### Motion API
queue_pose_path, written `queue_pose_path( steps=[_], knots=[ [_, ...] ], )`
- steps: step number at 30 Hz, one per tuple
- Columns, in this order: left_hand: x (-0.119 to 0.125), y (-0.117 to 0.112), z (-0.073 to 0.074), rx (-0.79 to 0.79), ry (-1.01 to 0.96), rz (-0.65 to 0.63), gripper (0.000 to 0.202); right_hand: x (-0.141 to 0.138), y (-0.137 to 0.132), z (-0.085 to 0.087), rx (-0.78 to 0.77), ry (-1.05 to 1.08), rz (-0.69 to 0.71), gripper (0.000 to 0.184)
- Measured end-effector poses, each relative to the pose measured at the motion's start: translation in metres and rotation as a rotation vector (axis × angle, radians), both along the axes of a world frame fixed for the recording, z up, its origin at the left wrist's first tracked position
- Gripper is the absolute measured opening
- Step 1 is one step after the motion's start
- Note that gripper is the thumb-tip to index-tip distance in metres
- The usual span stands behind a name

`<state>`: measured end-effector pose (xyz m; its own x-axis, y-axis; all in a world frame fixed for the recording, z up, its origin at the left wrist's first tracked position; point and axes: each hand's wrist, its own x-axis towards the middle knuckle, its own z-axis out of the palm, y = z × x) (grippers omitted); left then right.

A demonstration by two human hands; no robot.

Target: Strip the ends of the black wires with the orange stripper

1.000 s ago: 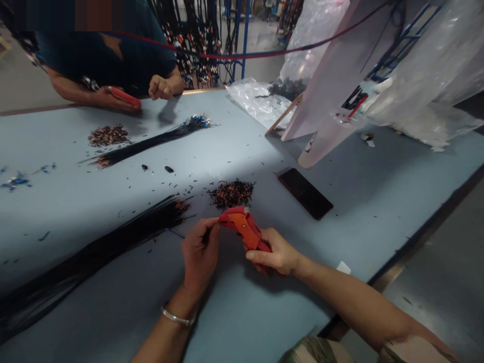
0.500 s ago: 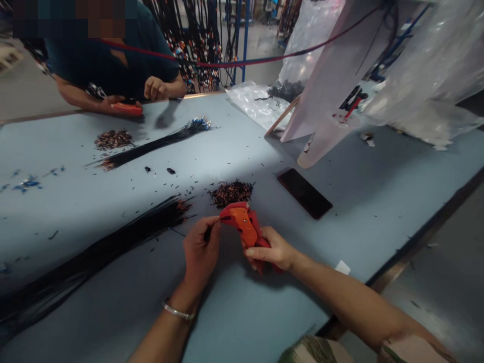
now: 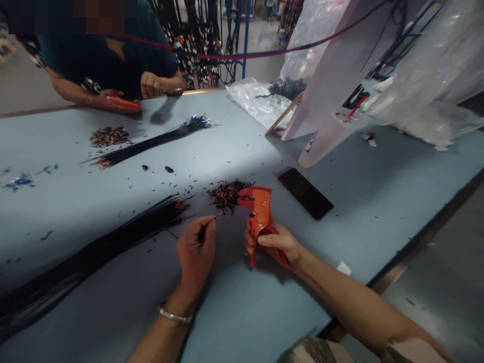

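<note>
Between thumb and forefinger, my left hand (image 3: 197, 247) pinches a thin wire (image 3: 218, 216) whose tip pokes out to the right. My right hand (image 3: 276, 244) is wrapped round the handles of a red and orange wire stripper (image 3: 260, 209). The tool's jaws point left and stand apart from the wire. Just behind them lies a heap of dark and copper-coloured offcuts (image 3: 229, 195). A long bundle of black wires (image 3: 102, 257) stretches to the left of my left hand, its bared copper ends towards me.
Across the table (image 3: 363, 201) a co-worker's hand (image 3: 109, 101) holds another red tool (image 3: 124, 104). A second wire bundle (image 3: 151, 142) and another offcut heap (image 3: 109, 136) lie before that person. A phone (image 3: 305, 193) rests right of my tool. A white cone-shaped holder (image 3: 327, 136) stands behind it.
The wire stripper has come away from the wire, moving up and right, and its handles have spread apart. My left hand has drawn slightly left, still pinching the wire, whose end now shows.
</note>
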<state>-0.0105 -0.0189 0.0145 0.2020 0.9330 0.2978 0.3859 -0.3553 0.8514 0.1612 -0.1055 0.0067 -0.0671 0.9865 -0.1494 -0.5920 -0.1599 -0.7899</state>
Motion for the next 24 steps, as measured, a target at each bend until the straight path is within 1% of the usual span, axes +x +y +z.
queue_pose_path(
  steps=[2,4,5,7,9,10,11,12,13,14,16,18,20,22,24],
  knots=[
    [0.001,-0.002,0.001,0.031,0.012,-0.003,0.017,0.004,0.0,0.004,-0.014,-0.092,0.044,0.038],
    [0.001,-0.003,0.001,0.058,0.023,0.006,0.018,0.011,-0.002,0.013,-0.02,-0.241,0.101,0.041],
    [0.001,-0.004,0.001,0.068,0.027,0.017,0.018,0.016,-0.003,0.018,-0.01,-0.339,0.119,0.042],
    [0.001,-0.004,0.0,0.077,0.032,0.052,0.018,0.023,-0.005,0.031,0.053,-0.633,0.144,0.038],
    [0.0,-0.003,-0.002,0.07,0.033,0.089,0.019,0.028,-0.008,0.041,0.132,-0.916,0.131,0.033],
    [0.0,-0.003,-0.003,0.063,0.033,0.099,0.019,0.03,-0.008,0.044,0.167,-1.014,0.104,0.033],
    [0.0,-0.002,-0.004,0.057,0.033,0.099,0.019,0.03,-0.009,0.046,0.192,-1.073,0.091,0.032],
    [0.0,-0.002,-0.005,0.052,0.033,0.091,0.019,0.03,-0.01,0.047,0.203,-1.088,0.092,0.032],
    [0.0,-0.001,-0.005,0.05,0.033,0.076,0.019,0.029,-0.01,0.046,0.199,-1.056,0.102,0.032],
    [0.0,-0.001,-0.005,0.048,0.032,0.058,0.019,0.028,-0.01,0.044,0.179,-0.978,0.124,0.031],
    [0.001,-0.001,-0.006,0.044,0.032,0.029,0.018,0.025,-0.01,0.037,0.096,-0.721,0.17,0.035],
    [0.001,-0.002,-0.005,0.033,0.038,0.015,0.017,0.021,-0.01,0.029,-0.002,-0.429,0.19,0.044],
    [0.002,-0.003,-0.004,0.019,0.04,0.01,0.017,0.016,-0.009,0.021,-0.072,-0.231,0.193,0.051],
    [0.003,-0.004,-0.003,0.006,0.035,0.01,0.018,0.012,-0.008,0.016,-0.099,-0.156,0.18,0.051],
    [0.004,-0.005,-0.002,0.007,0.032,0.001,0.018,0.011,-0.007,0.014,-0.101,-0.163,0.166,0.051]
  ],
)
